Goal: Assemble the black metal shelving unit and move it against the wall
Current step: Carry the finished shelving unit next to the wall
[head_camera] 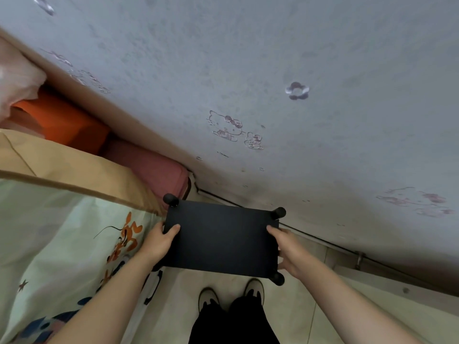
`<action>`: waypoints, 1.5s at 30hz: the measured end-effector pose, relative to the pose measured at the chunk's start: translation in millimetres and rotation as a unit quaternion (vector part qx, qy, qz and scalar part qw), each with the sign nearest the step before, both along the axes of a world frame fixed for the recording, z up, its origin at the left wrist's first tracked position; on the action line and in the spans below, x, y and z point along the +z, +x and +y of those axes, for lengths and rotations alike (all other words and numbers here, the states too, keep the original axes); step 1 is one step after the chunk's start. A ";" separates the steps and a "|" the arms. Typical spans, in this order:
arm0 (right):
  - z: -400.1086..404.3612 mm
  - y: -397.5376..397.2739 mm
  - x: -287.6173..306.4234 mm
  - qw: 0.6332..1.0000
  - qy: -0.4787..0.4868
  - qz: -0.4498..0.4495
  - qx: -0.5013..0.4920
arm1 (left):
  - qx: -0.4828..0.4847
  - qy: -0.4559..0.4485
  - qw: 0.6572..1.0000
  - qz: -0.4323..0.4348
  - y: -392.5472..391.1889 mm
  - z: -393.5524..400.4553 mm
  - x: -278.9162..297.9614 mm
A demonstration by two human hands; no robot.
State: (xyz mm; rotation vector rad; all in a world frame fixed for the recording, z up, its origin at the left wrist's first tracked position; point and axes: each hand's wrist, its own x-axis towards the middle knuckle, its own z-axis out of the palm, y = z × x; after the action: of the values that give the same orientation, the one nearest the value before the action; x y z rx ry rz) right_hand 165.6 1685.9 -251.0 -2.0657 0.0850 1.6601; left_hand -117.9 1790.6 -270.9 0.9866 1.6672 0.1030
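Grey wallpaper (273, 58) with faint cartoon-cat prints fills the upper part of the head view, meeting a pale tiled floor (178, 294) along a dark baseboard line. At left, a printed cloth (62, 244) hangs beside a tan box (74, 165) and red and orange items. Near the wall, the black shelf (221, 239) is seen from above, with 3 round black post caps visible at its corners. Left hand (159, 242) grips its left edge, thumb on top; right hand (285, 249) grips its right edge, fingers curled under. 2 shoes (231, 294) stand just below.
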 end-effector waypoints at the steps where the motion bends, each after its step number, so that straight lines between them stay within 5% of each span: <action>1: 4.6 1.1 0.3 1.000 -0.002 0.008 -0.013 | -0.002 -0.001 1.000 -0.006 2.4 4.1 -2.1; 10: 19.1 0.3 -2.9 0.998 -0.021 0.005 -0.056 | 0.099 0.002 0.995 -0.014 20.3 25.3 -12.6; 31: 55.1 16.6 6.5 0.995 -0.028 -0.009 -0.100 | 0.041 0.040 0.997 -0.054 61.6 105.8 -13.7; 45: 60.8 16.3 1.0 0.999 -0.014 -0.050 -0.007 | 0.051 0.037 0.997 -0.041 49.7 111.4 -20.9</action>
State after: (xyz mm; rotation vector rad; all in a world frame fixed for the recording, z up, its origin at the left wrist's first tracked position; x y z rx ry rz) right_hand 181.9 1746.8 -249.9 -2.1604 0.0884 1.5524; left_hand -68.2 1901.9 -291.8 0.9411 1.6480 0.2713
